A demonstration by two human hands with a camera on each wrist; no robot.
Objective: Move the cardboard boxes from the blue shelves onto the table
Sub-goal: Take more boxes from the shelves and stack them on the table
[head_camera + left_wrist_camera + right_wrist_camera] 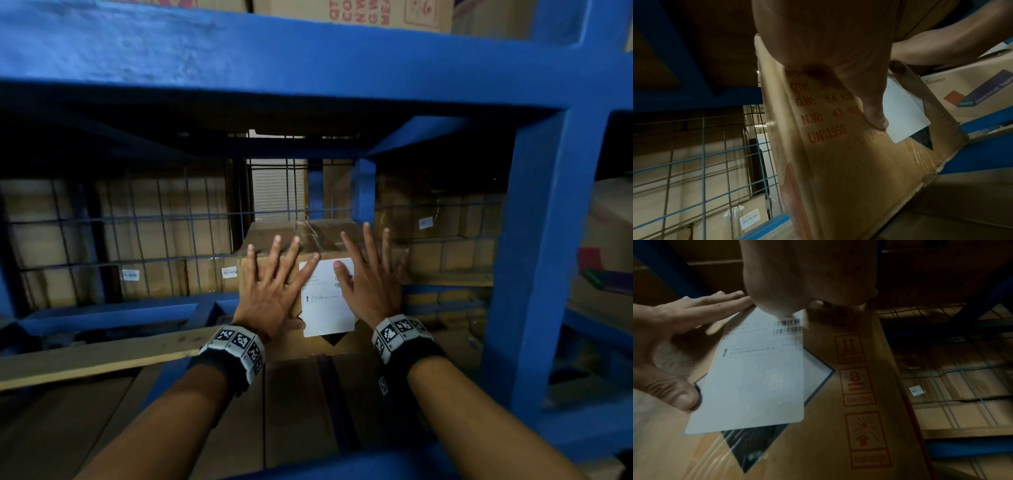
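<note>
Two hands are in view, both flat on one brown cardboard box with a white shipping label (327,301) that sits inside the blue metal shelf frame (534,260), on top of a flatter carton below. The left hand (270,291) lies with fingers (274,255) spread and straight over the box's front left, grasping nothing. The right hand (371,284) is likewise released (thumb on the label). Behind a wire mesh panel (144,236), stacked cartons blur in shadow; their count is unclear.
</note>
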